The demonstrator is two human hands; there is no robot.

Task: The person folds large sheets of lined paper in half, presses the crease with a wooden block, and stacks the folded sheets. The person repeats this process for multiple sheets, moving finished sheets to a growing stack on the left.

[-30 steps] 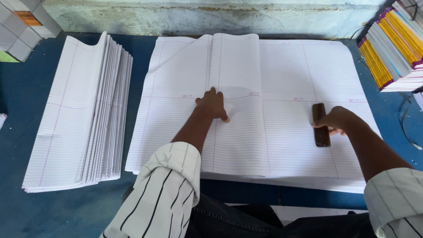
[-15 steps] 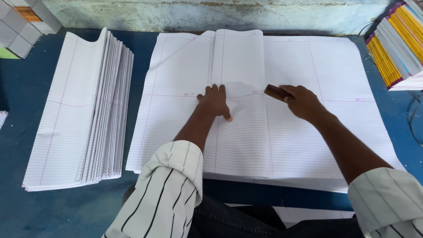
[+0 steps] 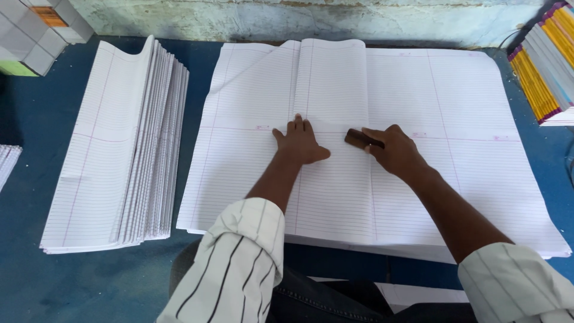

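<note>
A large stack of white ruled paper sheets (image 3: 466, 149) lies flat on the blue table (image 3: 30, 119). The top sheet is folded over, its folded part (image 3: 332, 90) lying down the middle of the stack. My left hand (image 3: 301, 142) presses flat on this folded sheet, fingers spread. Just to its right, my right hand (image 3: 394, 149) grips a small dark brown wooden block (image 3: 357, 138) and holds it against the paper near the fold's edge.
A pile of folded ruled sheets (image 3: 119, 155) lies to the left. Grey boxes (image 3: 36, 30) stand at the far left corner. Stacked notebooks with coloured spines (image 3: 547, 66) sit at the far right. A weathered wall (image 3: 299, 15) runs behind the table.
My right hand has carried the wooden block from the right side of the stack leftwards to the middle, next to my left hand. The left hand has stayed in place.
</note>
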